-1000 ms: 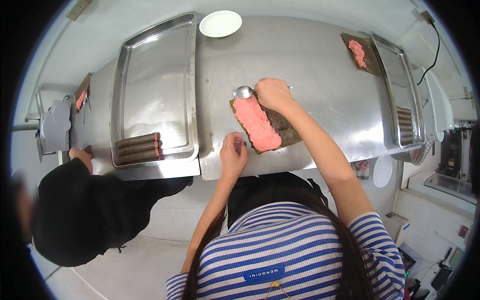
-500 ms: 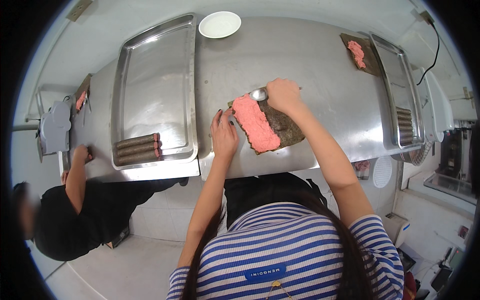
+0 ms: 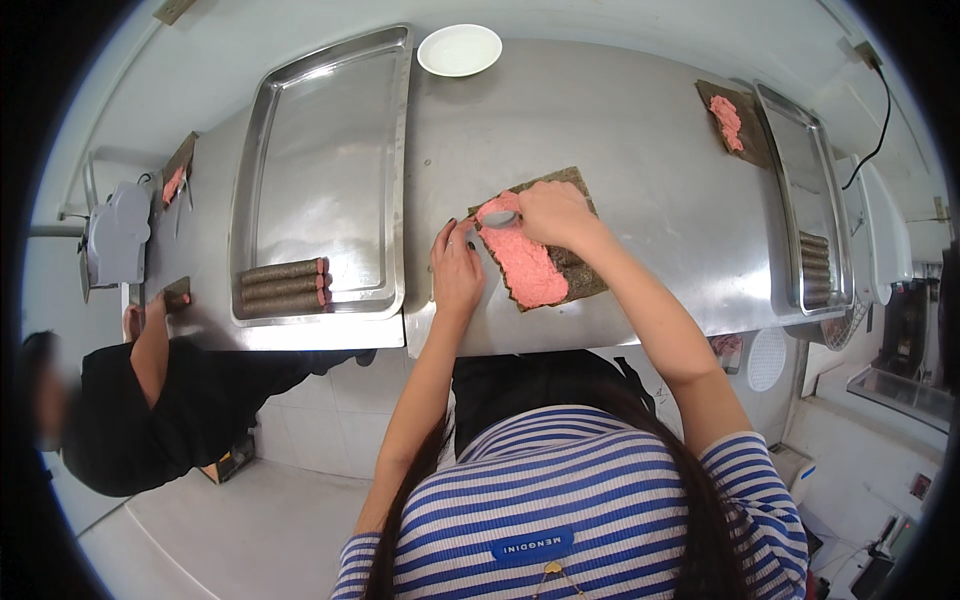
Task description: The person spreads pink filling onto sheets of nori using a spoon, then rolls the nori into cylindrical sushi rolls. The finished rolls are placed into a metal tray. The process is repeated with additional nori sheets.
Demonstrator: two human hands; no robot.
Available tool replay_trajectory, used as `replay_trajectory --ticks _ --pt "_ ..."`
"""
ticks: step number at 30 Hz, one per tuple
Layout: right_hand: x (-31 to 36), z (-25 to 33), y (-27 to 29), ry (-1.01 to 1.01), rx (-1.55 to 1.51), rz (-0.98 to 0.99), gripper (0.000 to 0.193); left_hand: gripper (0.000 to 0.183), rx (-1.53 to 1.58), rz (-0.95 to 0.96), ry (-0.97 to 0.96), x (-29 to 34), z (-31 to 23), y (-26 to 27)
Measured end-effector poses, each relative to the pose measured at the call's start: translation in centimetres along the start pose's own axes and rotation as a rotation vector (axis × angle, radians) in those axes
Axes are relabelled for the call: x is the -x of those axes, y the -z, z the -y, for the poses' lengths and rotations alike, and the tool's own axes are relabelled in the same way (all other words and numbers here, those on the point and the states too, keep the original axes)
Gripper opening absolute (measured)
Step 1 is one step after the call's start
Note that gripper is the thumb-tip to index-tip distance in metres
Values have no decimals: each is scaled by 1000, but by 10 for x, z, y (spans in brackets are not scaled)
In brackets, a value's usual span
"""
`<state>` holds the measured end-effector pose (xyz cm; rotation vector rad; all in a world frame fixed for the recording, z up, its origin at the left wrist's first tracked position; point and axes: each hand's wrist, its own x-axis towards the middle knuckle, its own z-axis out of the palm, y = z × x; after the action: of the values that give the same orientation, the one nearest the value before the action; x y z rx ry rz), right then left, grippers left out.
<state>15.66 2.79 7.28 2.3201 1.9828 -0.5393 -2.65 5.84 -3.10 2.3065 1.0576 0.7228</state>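
On the steel table lies a dark seaweed sheet (image 3: 588, 282), set at a slant. A thick band of pink paste (image 3: 532, 275) covers its left part. My right hand (image 3: 557, 212) is closed around a spoon, which is mostly hidden in the fist. The spoon's shiny bowl (image 3: 500, 217) rests on the upper end of the paste. My left hand (image 3: 457, 270) lies against the sheet's left edge, its fingers stretched out and the tips near the upper left corner.
To the left, a steel tray (image 3: 398, 200) holds several filled seaweed rolls (image 3: 285, 286). A white bowl (image 3: 459, 50) stands at the back. Another pasted sheet (image 3: 735, 125) and tray (image 3: 835, 190) lie right. A co-worker (image 3: 150, 400) works at far left.
My right hand has brought the spoon down and left onto the paste, uncovering the sheet's far corner. My left hand stays at the edge. The whole view has shifted slightly.
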Motion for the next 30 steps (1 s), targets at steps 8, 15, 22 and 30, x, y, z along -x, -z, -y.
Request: replay_trajectory --ticks 8,15,22,30 --pt "-1 -23 -10 23 55 -166 12 37 -21 -7 0 -1 -4 1" --pt "1 -29 -10 -128 60 -162 13 38 -39 2 -5 -1 -4 2" --pt "-2 -18 -8 -96 74 -174 15 39 -45 0 -2 -1 -1 0" --pt "14 -42 -24 -83 51 -265 15 39 -25 2 0 -1 -4 1"
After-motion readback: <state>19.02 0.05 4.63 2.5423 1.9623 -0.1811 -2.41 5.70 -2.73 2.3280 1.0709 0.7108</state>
